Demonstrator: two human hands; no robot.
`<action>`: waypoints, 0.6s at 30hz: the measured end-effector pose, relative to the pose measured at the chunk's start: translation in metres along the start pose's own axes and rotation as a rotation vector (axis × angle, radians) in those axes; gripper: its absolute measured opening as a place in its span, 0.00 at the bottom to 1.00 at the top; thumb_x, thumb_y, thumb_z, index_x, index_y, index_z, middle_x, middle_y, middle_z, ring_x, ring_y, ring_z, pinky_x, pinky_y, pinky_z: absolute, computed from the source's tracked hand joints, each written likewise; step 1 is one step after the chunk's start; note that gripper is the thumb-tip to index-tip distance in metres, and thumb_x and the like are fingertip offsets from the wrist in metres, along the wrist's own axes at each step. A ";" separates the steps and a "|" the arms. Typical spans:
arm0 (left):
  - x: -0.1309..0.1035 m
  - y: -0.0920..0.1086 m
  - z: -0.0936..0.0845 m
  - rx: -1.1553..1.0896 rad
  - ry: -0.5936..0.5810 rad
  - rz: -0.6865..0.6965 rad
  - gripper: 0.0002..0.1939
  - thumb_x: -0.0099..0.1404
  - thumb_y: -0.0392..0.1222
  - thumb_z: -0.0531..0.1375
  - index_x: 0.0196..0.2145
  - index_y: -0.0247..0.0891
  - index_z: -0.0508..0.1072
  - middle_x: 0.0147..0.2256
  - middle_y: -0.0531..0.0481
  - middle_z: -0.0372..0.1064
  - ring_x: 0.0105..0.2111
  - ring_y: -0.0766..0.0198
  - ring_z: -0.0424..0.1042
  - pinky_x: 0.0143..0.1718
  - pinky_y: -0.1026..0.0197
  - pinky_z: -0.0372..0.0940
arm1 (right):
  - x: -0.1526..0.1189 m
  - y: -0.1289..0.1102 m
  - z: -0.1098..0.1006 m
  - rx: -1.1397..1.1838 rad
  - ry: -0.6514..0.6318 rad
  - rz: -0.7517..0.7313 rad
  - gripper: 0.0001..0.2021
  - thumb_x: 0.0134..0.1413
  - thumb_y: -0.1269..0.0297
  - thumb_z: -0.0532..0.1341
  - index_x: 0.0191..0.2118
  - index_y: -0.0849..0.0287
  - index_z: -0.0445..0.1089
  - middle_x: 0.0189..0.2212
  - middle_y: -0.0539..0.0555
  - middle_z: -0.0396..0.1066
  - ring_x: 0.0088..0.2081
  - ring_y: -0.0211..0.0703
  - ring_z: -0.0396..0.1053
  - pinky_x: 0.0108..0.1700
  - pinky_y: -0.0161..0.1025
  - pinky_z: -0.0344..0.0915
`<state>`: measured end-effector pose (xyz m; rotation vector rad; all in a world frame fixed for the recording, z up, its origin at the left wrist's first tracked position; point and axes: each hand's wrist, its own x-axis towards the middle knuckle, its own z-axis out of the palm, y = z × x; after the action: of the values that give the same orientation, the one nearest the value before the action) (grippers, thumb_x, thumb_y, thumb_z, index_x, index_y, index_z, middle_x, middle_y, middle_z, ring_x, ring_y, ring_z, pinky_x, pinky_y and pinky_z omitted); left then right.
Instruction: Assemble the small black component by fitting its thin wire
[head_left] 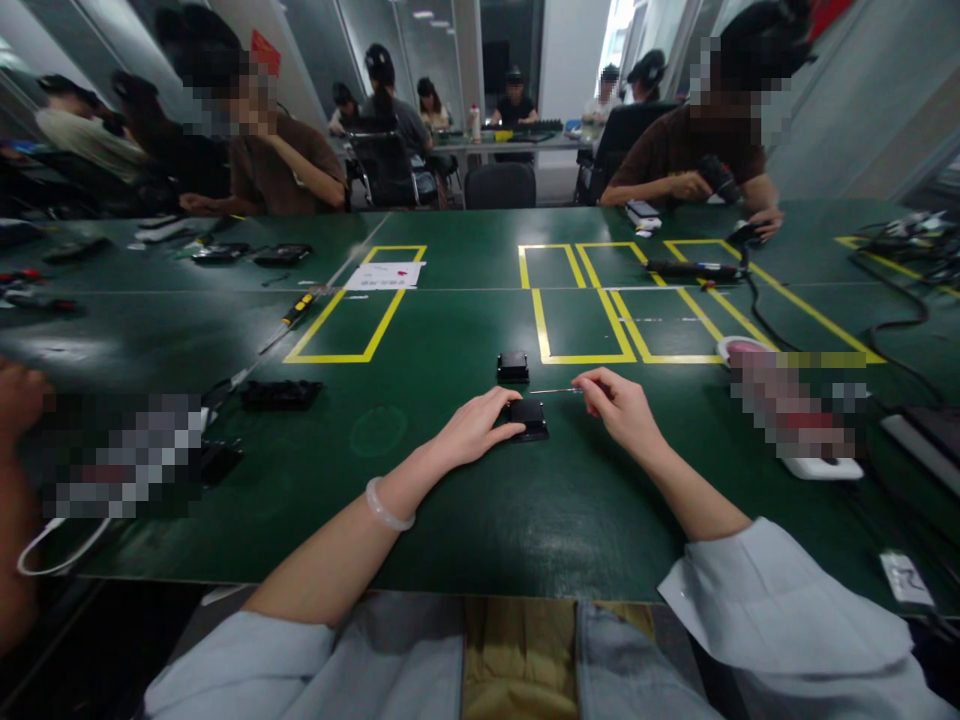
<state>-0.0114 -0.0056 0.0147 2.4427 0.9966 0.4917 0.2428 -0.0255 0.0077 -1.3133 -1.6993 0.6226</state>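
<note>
On the glossy dark green tabletop point(450, 530), work on a small black rectangular block point(529, 412) looks unfinished. The left hand point(474, 428), palm down, clamps its grip around the block's left side; the right hand point(619, 408) pinches a slim silver metal tool point(553, 391), pointing left. Just beyond, a second black block point(513, 364) sits untouched.
</note>
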 end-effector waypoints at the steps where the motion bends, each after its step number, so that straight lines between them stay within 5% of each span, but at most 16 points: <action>1: 0.000 0.000 0.000 -0.002 0.004 0.000 0.17 0.68 0.50 0.55 0.50 0.40 0.64 0.47 0.44 0.66 0.46 0.54 0.68 0.46 0.53 0.64 | 0.000 0.000 0.000 -0.001 0.002 0.000 0.15 0.60 0.53 0.54 0.37 0.59 0.71 0.19 0.46 0.63 0.22 0.35 0.61 0.27 0.34 0.57; 18: 0.000 -0.004 -0.005 -0.019 0.073 0.008 0.16 0.67 0.48 0.56 0.50 0.41 0.64 0.47 0.46 0.66 0.47 0.54 0.68 0.47 0.53 0.64 | 0.003 0.005 -0.002 0.140 0.046 0.015 0.12 0.58 0.55 0.57 0.37 0.59 0.70 0.17 0.44 0.60 0.20 0.34 0.59 0.24 0.34 0.55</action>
<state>-0.0163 -0.0020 0.0171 2.4286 1.0071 0.5940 0.2469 -0.0215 0.0061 -1.2332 -1.5810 0.7019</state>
